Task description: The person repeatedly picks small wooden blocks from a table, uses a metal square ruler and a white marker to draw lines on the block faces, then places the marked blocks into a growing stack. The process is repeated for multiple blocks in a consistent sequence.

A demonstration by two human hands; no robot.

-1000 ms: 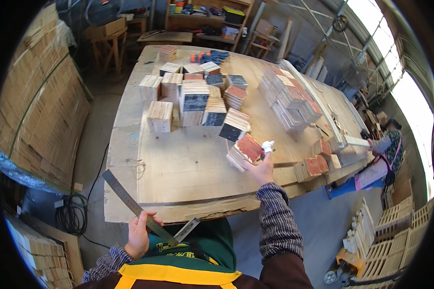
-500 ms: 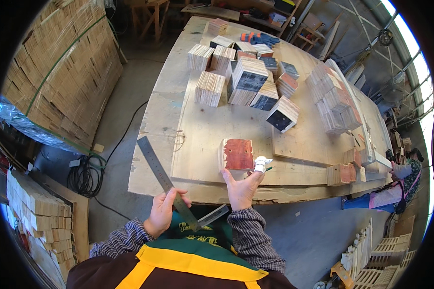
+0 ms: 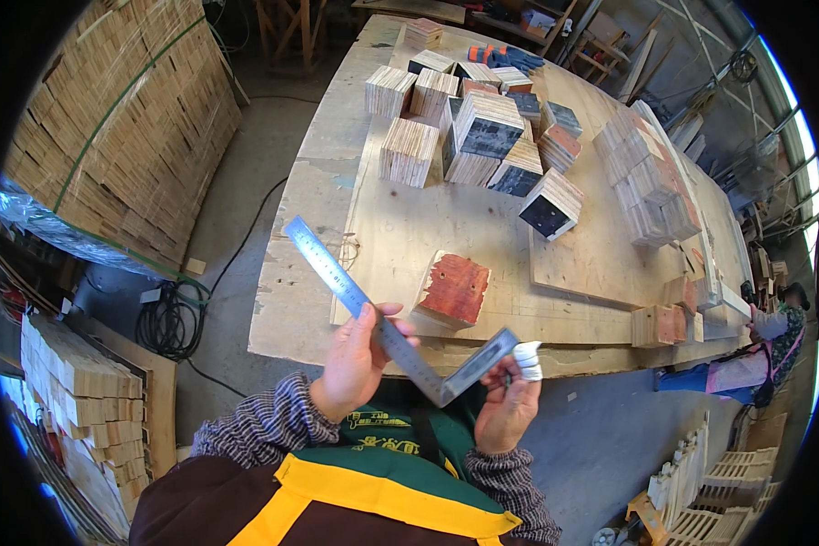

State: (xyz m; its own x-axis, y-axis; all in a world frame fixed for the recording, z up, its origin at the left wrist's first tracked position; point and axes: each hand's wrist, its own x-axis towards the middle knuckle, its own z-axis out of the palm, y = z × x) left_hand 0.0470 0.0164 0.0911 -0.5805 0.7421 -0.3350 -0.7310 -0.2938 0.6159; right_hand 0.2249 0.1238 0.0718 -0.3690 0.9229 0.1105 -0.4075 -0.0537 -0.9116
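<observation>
My left hand is closed around the blade of a metal try square, held in front of me over the workbench's near edge. The blade points up to the left, and the thicker stock angles up to the right. My right hand is beside the end of the stock, its fingers curled in; what they pinch is hidden. A white wrapping covers one of its fingers. Just beyond the square, a layered plywood block with a red-brown top lies turned at an angle on the bench.
Several plywood blocks, some black-faced, are heaped farther back on the workbench. Dark gloves with orange lie behind them. More blocks are stacked at the right. Another person is at the far right. A black cable coils on the floor.
The try square has risen and moved right with my left hand. My right hand has left the red-topped block and come back beside the stock. That block now sits turned.
</observation>
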